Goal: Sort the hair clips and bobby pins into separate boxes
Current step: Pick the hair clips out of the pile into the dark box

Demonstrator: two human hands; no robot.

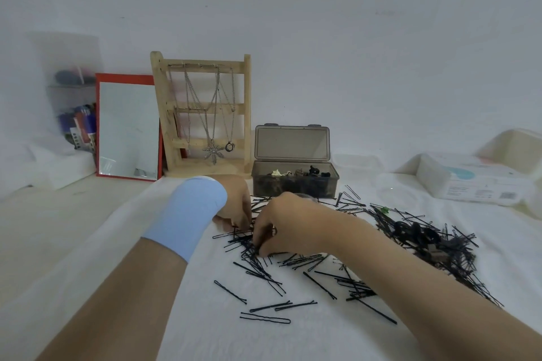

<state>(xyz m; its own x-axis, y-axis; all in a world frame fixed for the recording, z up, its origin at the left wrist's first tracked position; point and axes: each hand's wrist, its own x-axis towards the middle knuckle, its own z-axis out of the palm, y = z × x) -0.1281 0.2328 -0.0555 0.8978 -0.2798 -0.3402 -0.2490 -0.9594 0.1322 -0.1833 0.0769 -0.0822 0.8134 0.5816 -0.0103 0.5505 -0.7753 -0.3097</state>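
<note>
On the white cloth [205, 331], mid-scene in the head view, the left hand [234, 208] and right hand [281, 226] meet, fingers curled and pinching bobby pins [249, 248] from the scattered heap. Hair clips [422, 233] lie tangled to the right, and more sit in the open smoky box [293, 187] just beyond. The pins are best aligned into one parallel bundle before lifting, with no clips caught up.

No word, number or brand can be read anywhere. The white carton [469, 182] at the right carries a label with a teal shape, lines of small print and a barcode-like patch, all too blurred to make out. The red and blue packets [83, 126] in the clear organizer [70, 91] at the left show only smears of colour, no letters.
</note>
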